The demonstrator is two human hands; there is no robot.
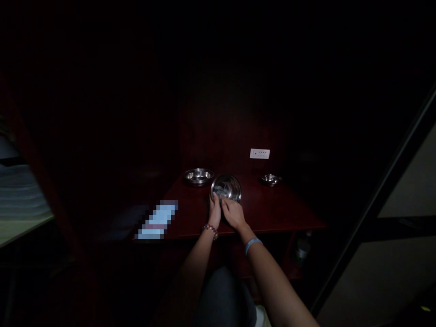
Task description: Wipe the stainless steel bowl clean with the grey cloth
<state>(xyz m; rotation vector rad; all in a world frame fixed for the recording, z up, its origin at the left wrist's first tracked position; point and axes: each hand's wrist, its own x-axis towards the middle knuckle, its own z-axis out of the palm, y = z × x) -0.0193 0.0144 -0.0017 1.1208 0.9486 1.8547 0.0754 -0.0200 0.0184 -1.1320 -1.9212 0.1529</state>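
A shiny metal bowl (233, 184) is tilted toward me above the dark red tabletop. My left hand (215, 212) grips its near left side, with the thumb up at the rim. Curled fingers of my right hand (233, 213) press against the near rim, just right of the left hand. Whatever those fingers pinch is hidden in the dim light. Pale grey streaks show inside the bowl; I cannot tell whether they are cloth or reflections. Behind it to the left sits a wide, shallow metal dish (198, 176), and to the right a small metal bowl (271, 180).
The dark red table (269, 211) meets a back wall with a white power socket (260, 154). A pixelated bright patch (157, 221) lies at its left edge. Under the table, a dim jar (303, 249) stands at the right. Stacked pale items (22, 193) are at far left.
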